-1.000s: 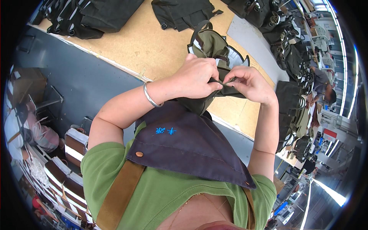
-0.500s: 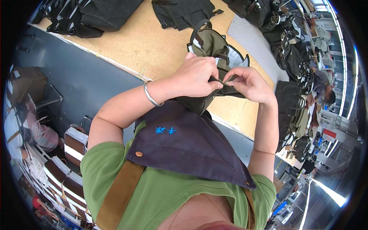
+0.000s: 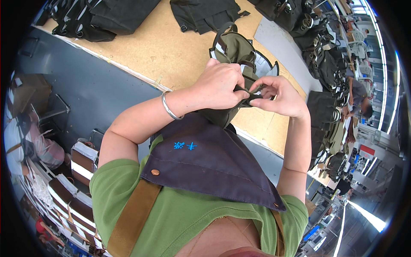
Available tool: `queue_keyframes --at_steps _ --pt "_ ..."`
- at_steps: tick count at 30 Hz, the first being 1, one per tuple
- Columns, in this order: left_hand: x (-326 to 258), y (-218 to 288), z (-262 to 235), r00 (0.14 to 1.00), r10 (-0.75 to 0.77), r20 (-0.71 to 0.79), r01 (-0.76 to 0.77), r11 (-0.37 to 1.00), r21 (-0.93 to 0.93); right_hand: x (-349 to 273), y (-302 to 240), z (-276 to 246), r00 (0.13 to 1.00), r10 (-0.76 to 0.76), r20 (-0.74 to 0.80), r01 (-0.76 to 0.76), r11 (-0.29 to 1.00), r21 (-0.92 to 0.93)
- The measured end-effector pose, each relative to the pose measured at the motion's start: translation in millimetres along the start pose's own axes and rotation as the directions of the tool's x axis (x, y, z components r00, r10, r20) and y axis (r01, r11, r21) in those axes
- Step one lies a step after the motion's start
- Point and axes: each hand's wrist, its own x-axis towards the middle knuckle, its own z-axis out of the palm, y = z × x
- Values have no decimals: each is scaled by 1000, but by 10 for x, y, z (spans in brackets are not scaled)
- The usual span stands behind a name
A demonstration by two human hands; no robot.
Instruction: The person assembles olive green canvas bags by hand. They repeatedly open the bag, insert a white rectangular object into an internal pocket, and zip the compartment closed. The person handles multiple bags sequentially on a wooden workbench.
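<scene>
An olive-green fabric bag (image 3: 234,48) with dark trim, a dark loop handle and a pale lining lies at the table's near edge. My left hand (image 3: 220,85), with a silver bangle at the wrist, is closed and pinches a dark fold of it. Opposite, my right hand (image 3: 282,97) curls round the same fabric edge, its thumb and forefinger parted a little with the cloth between them. Its other fingers are bent behind the edge. Whatever lies inside the fold is hidden by my fingers.
Dark bags (image 3: 120,17) are piled at the far left of the tan table (image 3: 171,55). A flat dark fabric piece (image 3: 205,15) lies beyond the olive bag. More bags (image 3: 323,111) line the right side. A brown box (image 3: 32,96) and stacked brown-and-white pieces (image 3: 83,162) stand at left.
My right thumb and forefinger have spread apart along the fabric edge, the thumb shifting slightly toward me. My left hand keeps its pinch almost unmoved.
</scene>
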Motion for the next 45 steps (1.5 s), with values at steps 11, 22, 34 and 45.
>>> queue_keyframes --at_steps 11,22,34,45 --pt "-7 1 27 999 38 -30 -38 999 -3 23 91 -7 999 37 -31 -38 998 -43" --pt "38 -80 -245 980 148 131 -155 987 46 16 18 8 999 43 -25 -45 994 -101" --pt "-13 -80 -154 964 264 -30 -265 962 -60 26 -6 6 998 22 -55 -32 980 -194" --pt "71 98 -117 894 362 -265 -303 923 238 41 -178 -120 993 49 -108 -72 974 -213"
